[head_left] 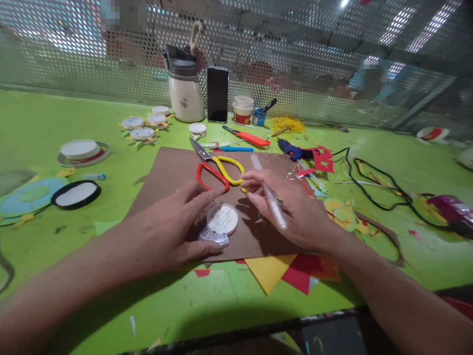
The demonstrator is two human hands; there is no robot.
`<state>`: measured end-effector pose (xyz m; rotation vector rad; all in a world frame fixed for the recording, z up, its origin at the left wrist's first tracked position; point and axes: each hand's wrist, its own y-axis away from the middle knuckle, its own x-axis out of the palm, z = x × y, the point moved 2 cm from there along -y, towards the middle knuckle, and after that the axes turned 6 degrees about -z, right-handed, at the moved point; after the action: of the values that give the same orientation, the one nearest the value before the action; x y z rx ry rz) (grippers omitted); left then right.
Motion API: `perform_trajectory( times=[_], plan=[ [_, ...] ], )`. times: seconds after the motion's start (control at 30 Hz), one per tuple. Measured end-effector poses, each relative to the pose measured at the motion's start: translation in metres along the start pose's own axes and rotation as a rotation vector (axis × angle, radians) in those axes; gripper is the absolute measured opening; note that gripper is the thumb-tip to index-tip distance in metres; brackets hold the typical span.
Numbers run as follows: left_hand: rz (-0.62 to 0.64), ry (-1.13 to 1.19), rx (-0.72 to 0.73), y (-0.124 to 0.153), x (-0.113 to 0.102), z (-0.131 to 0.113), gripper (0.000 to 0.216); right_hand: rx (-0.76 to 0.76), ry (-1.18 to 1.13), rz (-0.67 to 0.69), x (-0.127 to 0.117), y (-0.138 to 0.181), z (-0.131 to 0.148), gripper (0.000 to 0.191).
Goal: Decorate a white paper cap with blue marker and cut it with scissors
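My left hand (173,229) rests on a brown paper sheet (173,170), fingers curled around a clear plastic piece (213,236) beside a round white disc (222,218). My right hand (291,207) lies to the right of the disc and grips a clear pen-like stick (269,197) between its fingers; its fingertips touch the yellow handle of a pair of scissors (218,170) with one red and one yellow loop.
Yellow and red paper (281,273) pokes out under the brown sheet. A blue glue gun (293,150) with black cord (373,185), an orange cutter (249,138), paint pots (243,109), a white jug (185,88), a dark phone (217,93) and several round lids (142,125) lie on the green table (44,118).
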<state>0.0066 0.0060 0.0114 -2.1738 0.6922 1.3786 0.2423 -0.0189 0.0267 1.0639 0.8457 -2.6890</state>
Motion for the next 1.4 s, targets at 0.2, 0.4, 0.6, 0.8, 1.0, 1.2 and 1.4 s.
perform_trajectory(
  times=[0.2,0.4,0.6,0.8,1.0,1.2,1.4],
  plan=[
    [-0.012,-0.012,0.014,0.003,0.006,0.002,0.081,0.099,-0.074,-0.036,0.006,0.004,0.002,0.032],
    [-0.018,-0.011,0.031,0.004,0.01,0.004,0.081,0.111,-0.067,-0.065,0.007,0.004,0.007,0.034],
    [0.005,-0.014,0.018,0.003,0.006,0.0,0.082,0.205,-0.213,-0.143,0.006,0.007,0.01,0.027],
    [-0.007,0.0,0.03,0.003,0.007,0.002,0.076,0.282,-0.322,-0.337,0.008,0.014,0.013,0.02],
    [-0.006,0.002,0.017,0.001,0.006,-0.001,0.067,0.256,-0.304,-0.4,0.008,0.018,0.013,0.022],
    [0.009,0.0,0.031,-0.001,0.004,-0.002,0.065,0.304,-0.315,-0.307,0.007,0.011,0.013,0.027],
    [0.017,0.004,-0.004,0.0,0.005,-0.001,0.065,0.3,-0.295,-0.223,0.007,0.008,0.02,0.022]
  ],
)
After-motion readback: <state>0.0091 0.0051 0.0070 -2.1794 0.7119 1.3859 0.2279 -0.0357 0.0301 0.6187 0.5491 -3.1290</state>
